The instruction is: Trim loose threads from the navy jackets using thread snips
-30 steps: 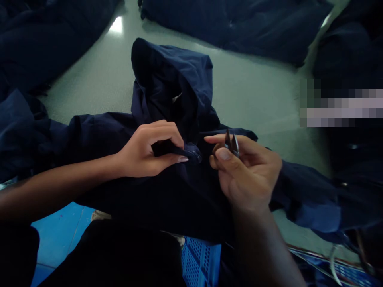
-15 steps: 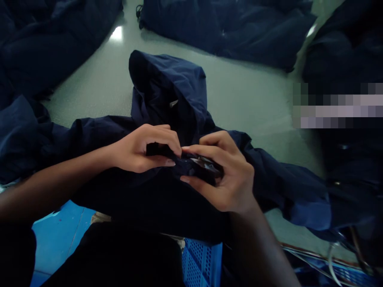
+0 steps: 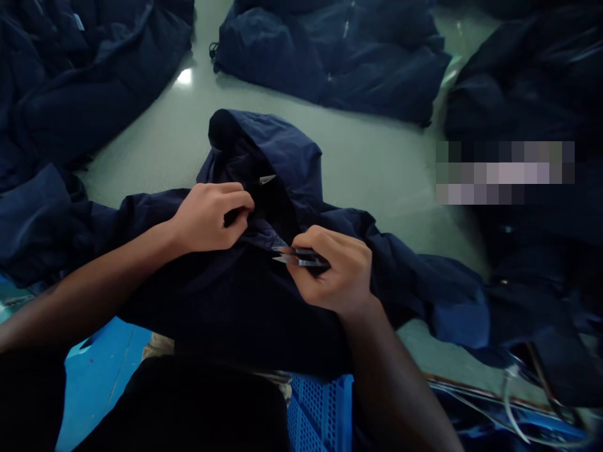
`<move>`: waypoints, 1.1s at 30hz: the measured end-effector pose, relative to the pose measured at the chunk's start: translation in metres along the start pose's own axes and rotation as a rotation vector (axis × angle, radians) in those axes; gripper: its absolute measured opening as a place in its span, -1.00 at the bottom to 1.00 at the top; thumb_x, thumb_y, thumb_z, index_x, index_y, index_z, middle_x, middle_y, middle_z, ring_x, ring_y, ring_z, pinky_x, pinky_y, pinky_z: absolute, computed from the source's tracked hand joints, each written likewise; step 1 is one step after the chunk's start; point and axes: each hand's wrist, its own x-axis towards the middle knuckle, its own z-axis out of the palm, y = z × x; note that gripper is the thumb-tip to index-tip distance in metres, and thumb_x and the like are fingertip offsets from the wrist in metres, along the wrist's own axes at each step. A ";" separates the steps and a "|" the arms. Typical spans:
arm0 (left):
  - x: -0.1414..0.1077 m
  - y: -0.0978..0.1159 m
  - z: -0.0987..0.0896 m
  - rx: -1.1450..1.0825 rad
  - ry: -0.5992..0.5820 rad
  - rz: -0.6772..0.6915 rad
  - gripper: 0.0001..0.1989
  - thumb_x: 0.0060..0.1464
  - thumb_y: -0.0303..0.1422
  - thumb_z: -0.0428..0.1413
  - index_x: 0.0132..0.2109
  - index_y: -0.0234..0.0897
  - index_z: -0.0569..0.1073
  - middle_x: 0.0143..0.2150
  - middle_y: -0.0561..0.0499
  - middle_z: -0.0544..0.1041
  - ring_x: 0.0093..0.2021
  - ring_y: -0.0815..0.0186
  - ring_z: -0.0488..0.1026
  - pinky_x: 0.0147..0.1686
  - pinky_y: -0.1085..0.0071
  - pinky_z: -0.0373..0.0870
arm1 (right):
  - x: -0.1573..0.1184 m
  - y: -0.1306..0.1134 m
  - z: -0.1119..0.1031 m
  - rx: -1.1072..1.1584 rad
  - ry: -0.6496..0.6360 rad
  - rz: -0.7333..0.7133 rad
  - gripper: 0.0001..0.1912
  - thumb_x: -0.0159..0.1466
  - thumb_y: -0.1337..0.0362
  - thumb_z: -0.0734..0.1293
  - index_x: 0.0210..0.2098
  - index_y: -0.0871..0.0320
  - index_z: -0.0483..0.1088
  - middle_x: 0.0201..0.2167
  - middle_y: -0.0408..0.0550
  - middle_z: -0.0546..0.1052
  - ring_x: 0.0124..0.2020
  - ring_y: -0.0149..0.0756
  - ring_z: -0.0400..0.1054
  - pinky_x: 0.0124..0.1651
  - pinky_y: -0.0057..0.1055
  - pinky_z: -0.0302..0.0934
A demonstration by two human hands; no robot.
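A dark navy hooded jacket (image 3: 235, 301) is spread in front of me, its hood (image 3: 294, 147) pointing away and its sleeves out to both sides. My left hand (image 3: 211, 216) is closed in a pinch on the jacket's fabric at the neck, just below the hood opening. In my right hand (image 3: 336, 270) is a pair of thread snips (image 3: 308, 258), with the pointed blades toward the left and slightly apart. The blade tips are close to the neck edge; whether they touch the cloth I cannot tell. A small pale label (image 3: 266, 179) shows inside the hood.
More dark navy garments lie on the pale table (image 3: 386, 163): one pile (image 3: 117, 81) at the far left, another jacket (image 3: 320, 63) at the back, more (image 3: 532, 81) at the right. Below the table edge are a blue plastic crate (image 3: 325, 414) and a blue surface (image 3: 106, 370).
My hands have moved apart; the left has gone leftward and up with pinched fabric. The snips have turned in my right hand, so their blades now show. The view has shifted slightly.
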 end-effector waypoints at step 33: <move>-0.001 0.022 0.017 -0.645 -0.361 -0.007 -0.62 0.41 -0.12 0.07 -0.33 -0.26 0.32 -0.51 0.18 0.17 -0.54 0.50 0.12 -0.56 0.51 0.09 | 0.006 -0.005 0.012 0.654 -0.030 0.527 -0.64 0.19 0.02 0.59 -0.36 0.13 0.46 -0.53 -0.25 0.42 -0.59 -0.47 0.27 -0.57 -0.49 0.11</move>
